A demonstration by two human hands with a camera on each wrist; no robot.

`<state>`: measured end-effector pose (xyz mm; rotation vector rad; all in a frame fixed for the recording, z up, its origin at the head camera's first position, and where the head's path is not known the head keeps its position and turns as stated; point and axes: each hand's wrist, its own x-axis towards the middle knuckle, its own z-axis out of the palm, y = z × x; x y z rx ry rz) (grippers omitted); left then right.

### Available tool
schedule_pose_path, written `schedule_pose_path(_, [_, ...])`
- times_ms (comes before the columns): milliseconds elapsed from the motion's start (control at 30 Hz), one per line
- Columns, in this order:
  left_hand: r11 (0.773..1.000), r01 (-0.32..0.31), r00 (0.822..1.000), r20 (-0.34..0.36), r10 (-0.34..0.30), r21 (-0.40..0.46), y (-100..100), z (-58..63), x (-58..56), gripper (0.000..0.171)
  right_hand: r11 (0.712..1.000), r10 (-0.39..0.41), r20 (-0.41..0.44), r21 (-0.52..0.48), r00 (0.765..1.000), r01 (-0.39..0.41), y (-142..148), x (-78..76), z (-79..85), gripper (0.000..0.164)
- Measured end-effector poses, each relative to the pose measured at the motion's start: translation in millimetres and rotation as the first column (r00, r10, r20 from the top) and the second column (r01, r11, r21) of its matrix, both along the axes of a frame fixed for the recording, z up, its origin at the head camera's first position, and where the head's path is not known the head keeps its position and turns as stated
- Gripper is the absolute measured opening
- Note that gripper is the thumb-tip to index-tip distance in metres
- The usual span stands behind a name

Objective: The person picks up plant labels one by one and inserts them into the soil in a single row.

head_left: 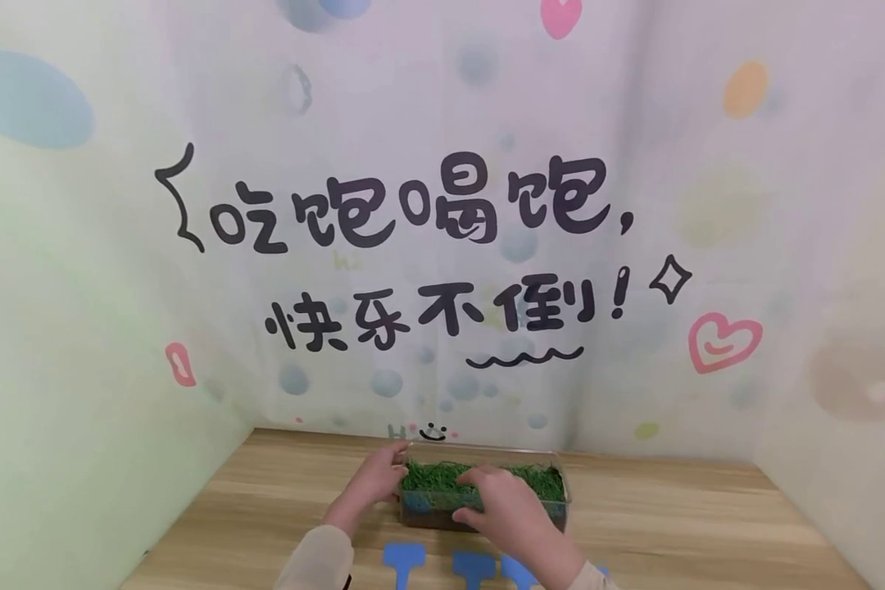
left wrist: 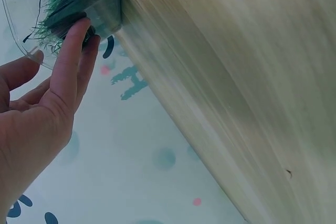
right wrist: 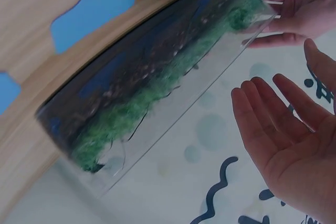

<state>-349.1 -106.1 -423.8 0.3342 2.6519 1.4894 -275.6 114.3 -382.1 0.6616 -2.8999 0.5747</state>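
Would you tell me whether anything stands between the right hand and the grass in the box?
Nothing visible does: the right hand hangs above the box, whose top looks open over the grass.

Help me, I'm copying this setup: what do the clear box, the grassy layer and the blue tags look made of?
Clear box: probably smooth plastic; thin see-through walls, though glass isn't ruled out.
Grassy layer: fine, tangled green strands, matte; artificial fibre or plant matter, unclear which.
Blue tags: likely smooth matte plastic; flat, evenly coloured pieces.
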Motion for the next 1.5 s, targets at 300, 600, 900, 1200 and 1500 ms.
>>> schedule_pose_path(300, [1.000,-0.002,1.000,0.024,0.002,0.000,5,-2.1,-1.3,0.051,0.997,0.079,0.064,0.003,0.995,-0.079,-18,3.1,-9.4,0.040])
schedule_pose_path(600, [1.000,0.003,0.999,0.040,-0.004,0.013,0,-1.9,-1.1,0.051,0.993,0.107,0.105,0.033,0.989,-0.111,-38,5.5,-16.8,0.034])
schedule_pose_path(900, [1.000,0.004,0.999,0.046,-0.005,0.011,-1,0.0,-1.4,0.051,0.991,0.135,0.196,-0.013,0.971,-0.135,-50,2.7,-29.1,0.026])
schedule_pose_path(1200, [1.000,0.011,0.999,0.050,-0.011,0.011,1,-2.2,-2.7,0.051,0.992,0.116,0.297,-0.077,0.948,-0.097,-52,-1.8,-40.9,0.025])
schedule_pose_path(1500, [1.000,0.010,0.999,0.033,-0.010,0.003,2,-2.1,-2.8,0.051,0.989,0.123,0.371,-0.120,0.920,-0.084,-56,-1.5,-50.0,0.018])
